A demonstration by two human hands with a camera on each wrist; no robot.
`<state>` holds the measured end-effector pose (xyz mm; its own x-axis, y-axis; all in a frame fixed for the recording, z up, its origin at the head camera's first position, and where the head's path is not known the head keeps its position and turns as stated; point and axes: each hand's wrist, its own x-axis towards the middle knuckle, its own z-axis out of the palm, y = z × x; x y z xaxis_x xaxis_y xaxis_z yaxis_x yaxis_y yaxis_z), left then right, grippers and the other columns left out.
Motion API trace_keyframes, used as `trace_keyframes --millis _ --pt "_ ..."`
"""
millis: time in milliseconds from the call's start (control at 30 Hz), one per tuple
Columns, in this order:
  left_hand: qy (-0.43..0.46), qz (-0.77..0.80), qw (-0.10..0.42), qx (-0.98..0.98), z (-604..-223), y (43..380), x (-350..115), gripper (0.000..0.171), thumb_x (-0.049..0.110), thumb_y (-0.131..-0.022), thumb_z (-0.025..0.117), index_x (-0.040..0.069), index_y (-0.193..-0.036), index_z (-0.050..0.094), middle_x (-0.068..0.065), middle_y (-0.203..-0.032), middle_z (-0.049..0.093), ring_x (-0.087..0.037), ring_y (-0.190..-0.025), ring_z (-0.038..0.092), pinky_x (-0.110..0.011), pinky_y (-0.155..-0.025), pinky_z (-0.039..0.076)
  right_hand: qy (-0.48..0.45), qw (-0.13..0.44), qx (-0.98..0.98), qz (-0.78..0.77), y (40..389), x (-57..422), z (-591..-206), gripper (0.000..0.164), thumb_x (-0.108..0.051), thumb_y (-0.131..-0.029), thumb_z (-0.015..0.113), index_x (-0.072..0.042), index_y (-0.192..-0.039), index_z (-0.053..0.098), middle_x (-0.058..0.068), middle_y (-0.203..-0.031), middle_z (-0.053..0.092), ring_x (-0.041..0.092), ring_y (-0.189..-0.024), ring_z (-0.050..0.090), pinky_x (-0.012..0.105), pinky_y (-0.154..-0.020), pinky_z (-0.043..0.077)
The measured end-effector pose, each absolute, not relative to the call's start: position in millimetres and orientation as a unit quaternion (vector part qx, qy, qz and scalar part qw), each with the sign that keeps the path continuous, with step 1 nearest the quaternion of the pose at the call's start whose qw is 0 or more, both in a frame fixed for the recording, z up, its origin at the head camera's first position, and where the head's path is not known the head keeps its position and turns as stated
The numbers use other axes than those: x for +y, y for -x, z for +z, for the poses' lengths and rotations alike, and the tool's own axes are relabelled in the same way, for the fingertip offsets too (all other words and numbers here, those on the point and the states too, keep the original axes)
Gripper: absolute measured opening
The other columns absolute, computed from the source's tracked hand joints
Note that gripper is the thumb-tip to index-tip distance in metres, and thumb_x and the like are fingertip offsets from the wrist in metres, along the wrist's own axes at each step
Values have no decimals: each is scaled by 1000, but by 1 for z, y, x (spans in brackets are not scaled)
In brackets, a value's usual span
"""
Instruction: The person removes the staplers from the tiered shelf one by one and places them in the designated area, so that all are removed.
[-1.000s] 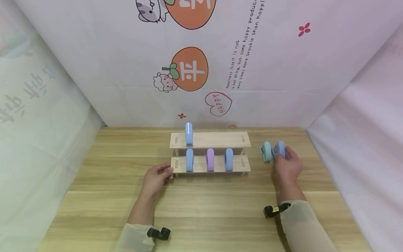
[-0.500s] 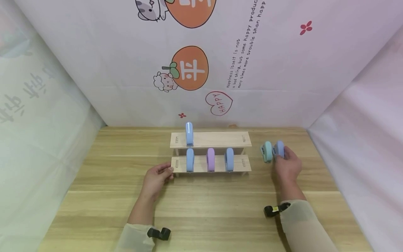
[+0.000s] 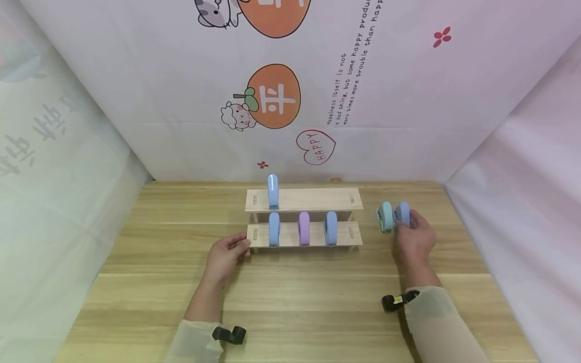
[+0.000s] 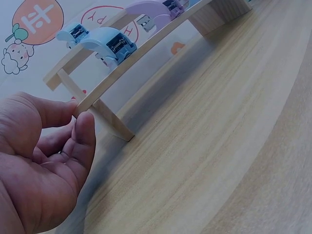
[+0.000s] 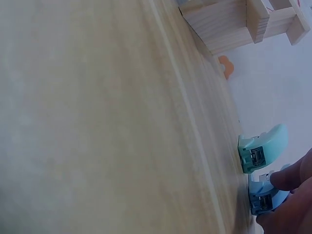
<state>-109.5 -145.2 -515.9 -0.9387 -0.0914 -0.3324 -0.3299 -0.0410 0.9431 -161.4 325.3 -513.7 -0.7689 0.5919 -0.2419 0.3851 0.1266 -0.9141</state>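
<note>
My left hand (image 3: 225, 258) pinches the left front corner of a two-step wooden rack (image 3: 317, 236) between thumb and fingers; the left wrist view shows this grip close up. Three staplers stand on the lower step: a blue stapler (image 3: 274, 229), a purple stapler (image 3: 304, 228) and another blue stapler (image 3: 331, 228). On the upper step is a light-blue stapler (image 3: 273, 191), at the left. To the right of the rack, my right hand (image 3: 415, 239) grips a blue-violet stapler (image 3: 402, 214) resting on the table. Beside it stands a mint-green stapler (image 3: 386, 217).
The wooden table (image 3: 290, 302) reaches a printed white cloth backdrop (image 3: 190, 141) behind the rack. White cloth also hangs at the left and right sides. A black wrist camera (image 3: 399, 301) sits on each sleeve.
The blue-violet stapler has straightened slightly under my right hand, its top shifting a little toward the mint-green one. My left hand keeps its hold on the rack.
</note>
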Motion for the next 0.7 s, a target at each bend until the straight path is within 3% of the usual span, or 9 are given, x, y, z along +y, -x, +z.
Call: trace_keyframes --millis 433,700 --pt "149 708 83 686 -517 111 -145 37 9 -100 71 -4 -133 64 -17 -119 69 -24 -96 69 -28 -83 63 326 90 -734 589 158 324 -509 68 -8 -99 62 -19 -161 36 4 -164 37 17 -151 35 30 -123 32" --pt "150 712 82 681 -517 110 -147 38 8 -99 70 -6 -134 63 -18 -118 68 -25 -96 69 -26 -81 63 323 108 -739 581 155 325 -501 64 -15 -100 63 -20 -160 40 3 -162 41 17 -148 40 31 -122 37"
